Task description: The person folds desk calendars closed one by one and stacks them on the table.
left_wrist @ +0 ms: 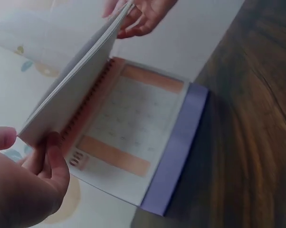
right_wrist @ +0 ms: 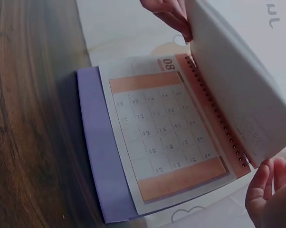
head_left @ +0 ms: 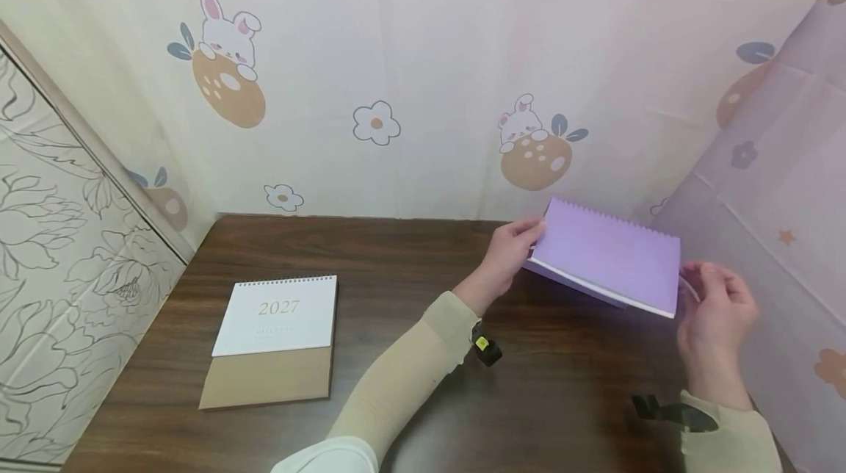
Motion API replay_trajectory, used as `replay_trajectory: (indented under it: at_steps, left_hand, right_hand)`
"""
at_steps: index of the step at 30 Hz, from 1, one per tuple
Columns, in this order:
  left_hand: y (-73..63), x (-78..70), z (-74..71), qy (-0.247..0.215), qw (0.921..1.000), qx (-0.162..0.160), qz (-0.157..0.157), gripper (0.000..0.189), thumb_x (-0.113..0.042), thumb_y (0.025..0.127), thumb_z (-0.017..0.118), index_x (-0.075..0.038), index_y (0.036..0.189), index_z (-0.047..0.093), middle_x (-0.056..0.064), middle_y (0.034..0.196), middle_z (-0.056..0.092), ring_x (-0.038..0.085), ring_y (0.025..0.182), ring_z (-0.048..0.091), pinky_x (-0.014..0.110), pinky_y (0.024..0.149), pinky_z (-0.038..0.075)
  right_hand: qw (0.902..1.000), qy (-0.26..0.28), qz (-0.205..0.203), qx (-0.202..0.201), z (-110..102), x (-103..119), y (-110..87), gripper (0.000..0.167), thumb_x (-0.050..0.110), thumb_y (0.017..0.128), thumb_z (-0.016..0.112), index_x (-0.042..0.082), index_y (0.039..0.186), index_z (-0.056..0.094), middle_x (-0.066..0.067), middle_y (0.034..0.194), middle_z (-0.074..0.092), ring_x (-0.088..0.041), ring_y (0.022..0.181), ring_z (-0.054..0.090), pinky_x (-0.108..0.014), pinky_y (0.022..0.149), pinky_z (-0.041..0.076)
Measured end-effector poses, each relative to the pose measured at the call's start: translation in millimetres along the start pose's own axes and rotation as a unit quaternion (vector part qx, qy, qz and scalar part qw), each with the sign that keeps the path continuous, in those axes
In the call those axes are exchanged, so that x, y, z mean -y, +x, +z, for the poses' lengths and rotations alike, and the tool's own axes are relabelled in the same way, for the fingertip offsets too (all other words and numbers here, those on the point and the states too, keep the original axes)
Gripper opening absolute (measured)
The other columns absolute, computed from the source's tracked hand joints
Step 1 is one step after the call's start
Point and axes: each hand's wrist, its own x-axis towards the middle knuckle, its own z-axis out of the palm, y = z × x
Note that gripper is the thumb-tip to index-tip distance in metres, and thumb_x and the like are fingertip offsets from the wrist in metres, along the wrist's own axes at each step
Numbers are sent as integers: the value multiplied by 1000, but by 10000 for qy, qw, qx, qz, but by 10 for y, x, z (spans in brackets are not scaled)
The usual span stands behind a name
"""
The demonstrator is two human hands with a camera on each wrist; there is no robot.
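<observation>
A purple spiral-bound desk calendar [head_left: 604,253] is at the back right of the table, its upper leaves lifted. My left hand [head_left: 507,256] pinches the lifted leaves at their left edge, thumb on one side and fingers on the other. At the right edge, my right hand [head_left: 717,308] holds the leaves with bent fingers. Both wrist views show the page beneath, a month page [right_wrist: 162,128] marked 08 with orange bands and a date grid. A purple base strip [left_wrist: 176,147] extends past that page's edge.
To the left on the dark wooden table [head_left: 410,267] lies a white 2027 desk calendar [head_left: 280,311] with a tan base. A patterned curtain [head_left: 436,76] hangs behind the table, and another patterned sheet [head_left: 793,223] closes off the right side.
</observation>
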Motion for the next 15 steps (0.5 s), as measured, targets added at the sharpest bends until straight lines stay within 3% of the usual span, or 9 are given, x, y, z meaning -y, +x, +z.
replay_trajectory:
  at_steps: [5, 11, 15]
  left_hand:
    - [77, 166, -64, 41, 10000, -66, -51, 20, -13, 94, 69, -8, 113, 75, 0, 97, 74, 14, 86, 68, 33, 76, 57]
    - [173, 332, -86, 339, 9990, -274, 25, 14, -10, 92, 72, -9, 105, 77, -1, 94, 75, 8, 85, 67, 30, 78, 55]
    - [216, 396, -63, 681, 9968, -398, 158, 14, -10, 91, 73, -11, 104, 78, -5, 93, 74, 4, 87, 65, 26, 80, 53]
  right_hand:
    - [9985, -516, 150, 31, -55, -14, 0, 17, 1, 86, 76, -7, 93, 64, -14, 84, 70, -23, 76, 69, -28, 61, 57]
    - [9976, -535, 349, 264, -117, -39, 32, 3, -2, 94, 64, -5, 96, 64, -15, 84, 71, -24, 77, 72, -29, 62, 58]
    - [9965, -596, 418, 407, -159, -66, 62, 4, -2, 96, 63, -5, 94, 64, -14, 84, 72, -23, 78, 72, -28, 62, 58]
